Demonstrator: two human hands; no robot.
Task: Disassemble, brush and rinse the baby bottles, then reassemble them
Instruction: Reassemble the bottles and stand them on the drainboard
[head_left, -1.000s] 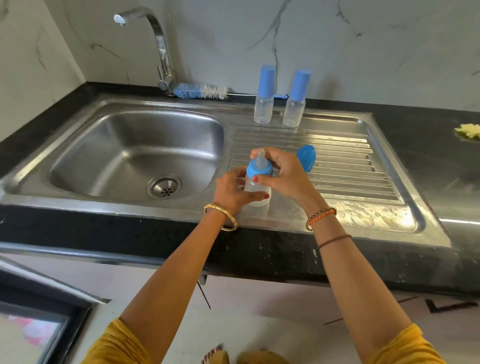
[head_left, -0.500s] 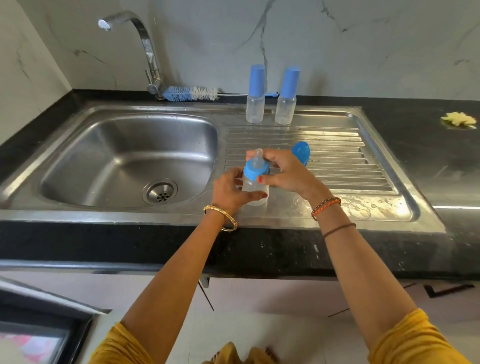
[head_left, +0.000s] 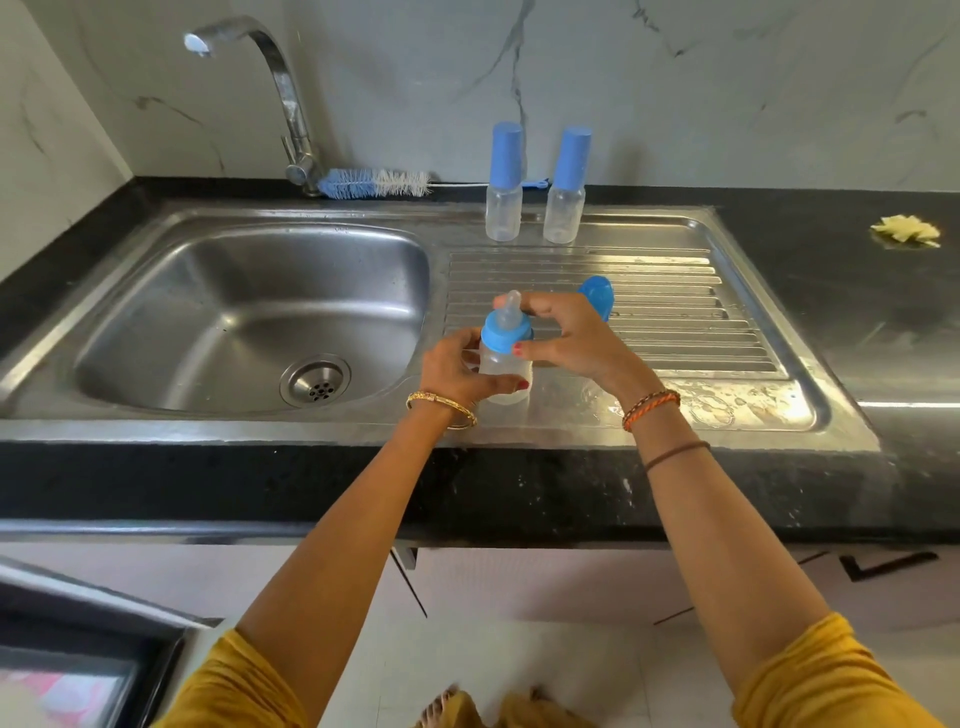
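Clear bottle (head_left: 503, 370) at the drainboard's (head_left: 675, 332) front edge: our left hand (head_left: 457, 371) grasps its body, right hand (head_left: 569, 340) grips the blue collar (head_left: 505, 332).

I see a stainless-steel sink (head_left: 249, 312) set into a black stone countertop (head_left: 883, 322), its round drain strainer (head_left: 315, 380) low in the basin. A chrome gooseneck faucet (head_left: 283, 88) rises at the back, spout arching to the left. To the right of the basin lies the ribbed drainboard (head_left: 675, 291), with water drops on its flat front part. Behind runs a white marble-patterned wall (head_left: 727, 78). A pale yellow crumpled scrap (head_left: 906, 230) sits on the countertop at far right.
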